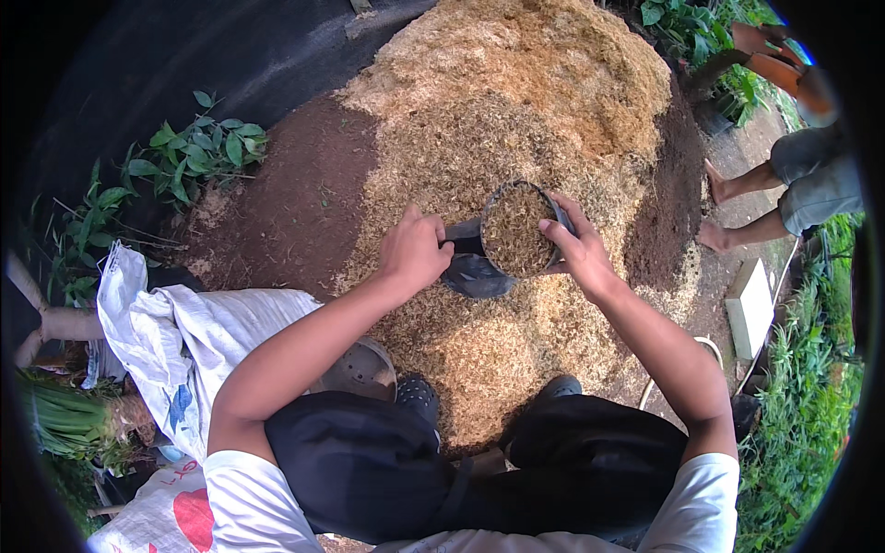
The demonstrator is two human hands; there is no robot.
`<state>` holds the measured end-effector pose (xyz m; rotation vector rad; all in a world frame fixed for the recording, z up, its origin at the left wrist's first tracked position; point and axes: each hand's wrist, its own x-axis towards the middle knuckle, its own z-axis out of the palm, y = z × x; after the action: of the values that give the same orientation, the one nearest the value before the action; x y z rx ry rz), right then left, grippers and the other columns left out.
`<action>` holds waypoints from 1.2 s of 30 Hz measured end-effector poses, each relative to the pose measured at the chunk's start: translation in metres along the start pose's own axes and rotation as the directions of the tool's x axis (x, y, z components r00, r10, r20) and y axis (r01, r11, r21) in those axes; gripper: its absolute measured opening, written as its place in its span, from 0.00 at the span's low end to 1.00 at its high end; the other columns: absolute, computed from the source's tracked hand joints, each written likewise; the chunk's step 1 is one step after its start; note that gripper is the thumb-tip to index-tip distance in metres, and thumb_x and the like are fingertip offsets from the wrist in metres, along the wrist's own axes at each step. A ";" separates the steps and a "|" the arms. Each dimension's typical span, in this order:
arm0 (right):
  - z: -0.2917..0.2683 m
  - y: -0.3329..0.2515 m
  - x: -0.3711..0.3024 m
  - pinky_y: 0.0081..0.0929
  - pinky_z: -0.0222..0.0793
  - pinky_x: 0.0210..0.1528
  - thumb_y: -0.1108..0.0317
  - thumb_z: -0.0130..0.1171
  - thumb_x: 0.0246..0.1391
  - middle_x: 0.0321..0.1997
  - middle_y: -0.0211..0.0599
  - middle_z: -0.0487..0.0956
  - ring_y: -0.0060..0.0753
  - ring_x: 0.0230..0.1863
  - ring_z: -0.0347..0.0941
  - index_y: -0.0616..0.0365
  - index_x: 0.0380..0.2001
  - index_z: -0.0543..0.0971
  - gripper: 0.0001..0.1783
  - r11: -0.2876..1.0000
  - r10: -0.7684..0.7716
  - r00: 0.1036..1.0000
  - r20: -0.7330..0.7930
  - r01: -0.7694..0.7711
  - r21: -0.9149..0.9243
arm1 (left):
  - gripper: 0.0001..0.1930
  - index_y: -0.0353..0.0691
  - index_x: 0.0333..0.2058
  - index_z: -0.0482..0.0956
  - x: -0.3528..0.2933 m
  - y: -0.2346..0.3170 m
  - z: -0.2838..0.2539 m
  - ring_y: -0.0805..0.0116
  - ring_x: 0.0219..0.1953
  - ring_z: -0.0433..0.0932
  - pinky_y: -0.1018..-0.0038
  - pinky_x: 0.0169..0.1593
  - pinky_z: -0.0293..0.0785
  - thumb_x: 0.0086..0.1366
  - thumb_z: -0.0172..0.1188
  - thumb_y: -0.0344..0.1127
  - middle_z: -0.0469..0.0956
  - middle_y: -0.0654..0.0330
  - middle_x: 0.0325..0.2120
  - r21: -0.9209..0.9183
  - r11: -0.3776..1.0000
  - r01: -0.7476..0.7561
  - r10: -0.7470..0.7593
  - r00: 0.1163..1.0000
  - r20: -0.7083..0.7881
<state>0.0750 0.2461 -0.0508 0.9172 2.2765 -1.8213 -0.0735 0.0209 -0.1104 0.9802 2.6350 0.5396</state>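
Near the middle, a round black dipper (519, 230) is filled with wood shavings. Its dark handle (464, 237) extends to the left, where my left hand (415, 247) is closed around it. My right hand (579, 241) grips the right side of the rim, with the thumb over the edge. Just under the dipper shows a dark, rounded thing (479, 278), partly hidden; I cannot make out its kind. Beneath both hands spreads a large heap of pale wood shavings (461, 157), more orange toward the far end, over dark brown soil (304, 194).
On the left lie a white sack (221, 323) and a perforated round basket (364, 369), partly behind my arm. Leafy plants (198, 147) edge the dark sheet (101, 83). Another person's bare feet (717, 235) stand at the right, near a white block (749, 309).
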 end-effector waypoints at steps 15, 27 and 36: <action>-0.004 0.000 0.009 0.37 0.85 0.43 0.40 0.65 0.61 0.57 0.56 0.79 0.41 0.44 0.85 0.52 0.76 0.63 0.48 0.990 -0.042 0.998 -0.052 0.035 -0.134 | 0.12 0.36 0.39 0.76 0.013 0.015 -0.009 0.70 0.25 0.85 0.71 0.24 0.84 0.78 0.58 0.40 0.80 0.59 0.24 -0.438 0.892 0.114 -0.078 0.992 0.100; 0.022 -0.007 0.028 0.52 0.77 0.65 0.49 0.75 0.52 0.65 0.68 0.67 0.69 0.62 0.75 0.50 0.73 0.68 0.48 0.782 -0.320 0.941 -0.109 0.198 -0.591 | 0.12 0.35 0.39 0.75 0.022 0.015 0.007 0.70 0.27 0.84 0.70 0.25 0.87 0.80 0.54 0.39 0.80 0.58 0.29 -0.674 0.691 0.261 -0.173 0.965 0.196; 0.033 0.001 0.033 0.56 0.70 0.71 0.57 0.79 0.43 0.72 0.71 0.59 0.75 0.71 0.63 0.40 0.73 0.69 0.51 0.606 -0.546 0.837 -0.024 0.375 -0.701 | 0.11 0.35 0.43 0.75 0.010 0.000 0.018 0.69 0.30 0.84 0.70 0.28 0.88 0.81 0.51 0.38 0.79 0.57 0.33 -0.672 0.694 0.258 -0.172 0.966 0.193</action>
<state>0.0390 0.2292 -0.0747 0.4308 3.2114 -0.7919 -0.0744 0.0323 -0.1278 0.4284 2.0919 1.2450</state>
